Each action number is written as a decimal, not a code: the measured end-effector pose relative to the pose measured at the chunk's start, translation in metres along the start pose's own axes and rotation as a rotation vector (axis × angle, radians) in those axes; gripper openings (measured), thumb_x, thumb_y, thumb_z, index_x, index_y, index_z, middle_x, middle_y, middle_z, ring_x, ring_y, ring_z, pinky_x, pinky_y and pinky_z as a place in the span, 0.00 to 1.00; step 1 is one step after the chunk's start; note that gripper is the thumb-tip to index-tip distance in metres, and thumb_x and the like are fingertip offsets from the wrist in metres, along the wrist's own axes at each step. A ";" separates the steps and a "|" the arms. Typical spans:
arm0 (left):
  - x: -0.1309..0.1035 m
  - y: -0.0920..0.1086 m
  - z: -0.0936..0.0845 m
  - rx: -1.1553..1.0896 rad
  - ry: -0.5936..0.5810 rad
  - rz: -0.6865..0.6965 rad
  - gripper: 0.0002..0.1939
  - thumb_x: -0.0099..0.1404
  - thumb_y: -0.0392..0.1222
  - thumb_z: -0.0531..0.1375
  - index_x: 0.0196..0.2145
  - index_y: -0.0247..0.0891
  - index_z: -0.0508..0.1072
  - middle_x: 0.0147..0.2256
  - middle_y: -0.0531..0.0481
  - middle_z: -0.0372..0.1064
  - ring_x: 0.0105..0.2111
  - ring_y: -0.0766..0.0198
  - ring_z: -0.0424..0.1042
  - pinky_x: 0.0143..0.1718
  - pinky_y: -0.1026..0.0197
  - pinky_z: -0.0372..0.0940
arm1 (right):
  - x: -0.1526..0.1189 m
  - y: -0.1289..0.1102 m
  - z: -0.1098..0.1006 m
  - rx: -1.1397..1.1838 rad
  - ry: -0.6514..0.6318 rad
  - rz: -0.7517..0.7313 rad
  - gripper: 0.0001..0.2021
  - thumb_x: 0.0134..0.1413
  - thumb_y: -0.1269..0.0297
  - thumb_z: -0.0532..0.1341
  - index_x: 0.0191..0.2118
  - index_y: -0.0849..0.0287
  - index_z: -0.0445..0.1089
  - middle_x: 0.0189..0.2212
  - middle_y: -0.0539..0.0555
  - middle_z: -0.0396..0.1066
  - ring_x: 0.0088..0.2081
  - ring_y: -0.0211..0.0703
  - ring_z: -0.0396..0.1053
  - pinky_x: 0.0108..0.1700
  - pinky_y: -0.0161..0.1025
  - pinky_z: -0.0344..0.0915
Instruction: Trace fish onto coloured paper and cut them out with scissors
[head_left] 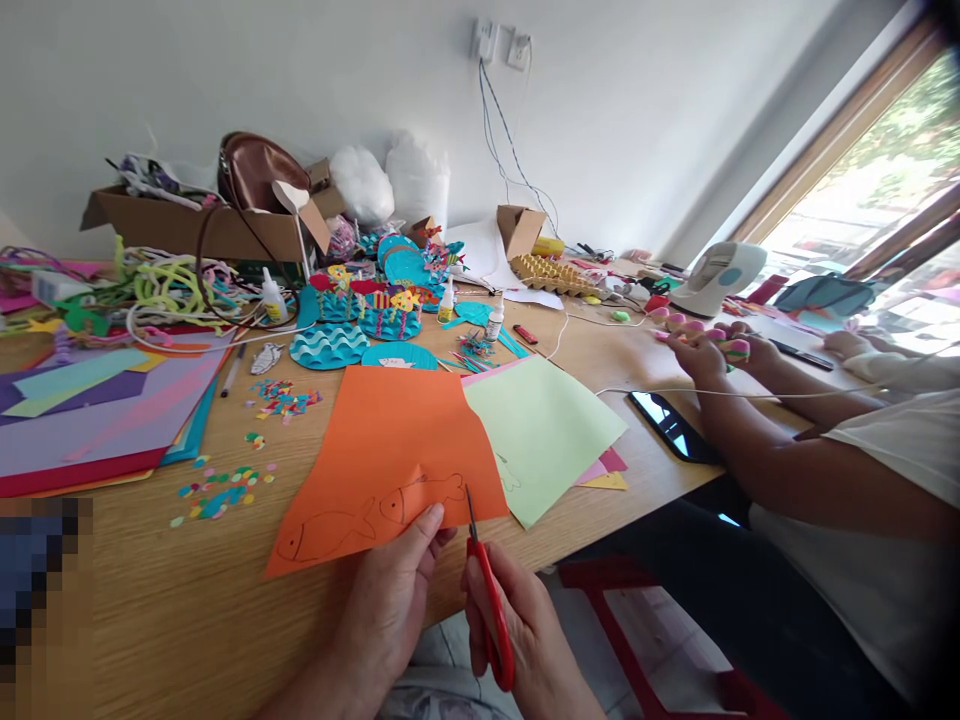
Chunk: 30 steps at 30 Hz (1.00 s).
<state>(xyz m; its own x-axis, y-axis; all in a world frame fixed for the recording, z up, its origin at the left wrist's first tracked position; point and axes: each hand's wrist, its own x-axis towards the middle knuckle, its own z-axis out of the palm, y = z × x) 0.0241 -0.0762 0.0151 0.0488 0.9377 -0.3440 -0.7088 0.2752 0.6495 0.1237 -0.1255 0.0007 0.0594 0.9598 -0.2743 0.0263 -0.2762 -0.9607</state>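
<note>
An orange sheet of paper (405, 430) with two fish outlines drawn along its lower edge is held over the table's front edge. My left hand (397, 590) pinches it, thumb on top just below the right-hand fish, fingers beneath. Red-handled scissors (491, 620) are in my right hand (529, 625), fingers wrapped through the handles. Their blades point up and meet the paper near that fish's tail. A pale green sheet (547, 430), also bearing a pencil outline, lies to the right, partly under the orange one.
Paper dots (229, 490) and coloured sheets (112, 410) lie at left. Finished blue crafts (330, 345), glue bottles (273, 298) and a cardboard box (187, 232) stand behind. At right are a phone (670, 425) and a co-worker's hands (705, 355) holding a colourful piece.
</note>
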 end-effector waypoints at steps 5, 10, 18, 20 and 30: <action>-0.001 -0.001 -0.002 0.027 -0.022 -0.007 0.13 0.50 0.36 0.66 0.35 0.41 0.74 0.37 0.52 0.74 0.36 0.63 0.72 0.35 0.64 0.68 | 0.001 -0.006 -0.002 -0.028 -0.035 0.015 0.22 0.55 0.43 0.50 0.25 0.59 0.58 0.13 0.44 0.57 0.15 0.31 0.57 0.17 0.28 0.51; -0.003 -0.003 -0.003 0.040 -0.080 0.008 0.15 0.50 0.37 0.66 0.38 0.42 0.74 0.41 0.50 0.73 0.39 0.59 0.72 0.36 0.63 0.69 | 0.004 -0.007 -0.003 -0.029 -0.015 0.010 0.22 0.55 0.43 0.51 0.26 0.59 0.59 0.14 0.43 0.57 0.15 0.31 0.57 0.17 0.29 0.53; -0.002 -0.004 -0.005 0.046 -0.059 -0.004 0.18 0.51 0.36 0.66 0.41 0.42 0.72 0.44 0.49 0.72 0.42 0.60 0.71 0.36 0.64 0.69 | 0.002 -0.005 -0.004 -0.043 -0.019 0.003 0.22 0.55 0.43 0.50 0.25 0.58 0.57 0.10 0.42 0.55 0.12 0.29 0.52 0.15 0.28 0.47; -0.003 -0.003 -0.005 0.044 -0.055 -0.004 0.18 0.51 0.36 0.66 0.41 0.42 0.72 0.45 0.49 0.72 0.42 0.59 0.71 0.37 0.63 0.69 | 0.002 -0.006 -0.004 -0.041 -0.025 0.011 0.21 0.56 0.43 0.50 0.26 0.58 0.58 0.10 0.42 0.55 0.13 0.30 0.53 0.15 0.28 0.48; -0.004 -0.005 -0.007 0.023 -0.034 -0.026 0.18 0.49 0.36 0.67 0.40 0.41 0.72 0.42 0.48 0.72 0.39 0.59 0.71 0.37 0.60 0.69 | 0.000 -0.018 -0.007 -0.031 -0.045 0.022 0.21 0.56 0.44 0.50 0.26 0.58 0.58 0.13 0.43 0.55 0.16 0.31 0.55 0.19 0.29 0.53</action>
<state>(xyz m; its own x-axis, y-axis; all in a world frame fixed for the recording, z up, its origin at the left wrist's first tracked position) 0.0230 -0.0831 0.0087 0.0916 0.9367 -0.3379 -0.6905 0.3043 0.6562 0.1299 -0.1211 0.0182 0.0153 0.9546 -0.2976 0.0567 -0.2979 -0.9529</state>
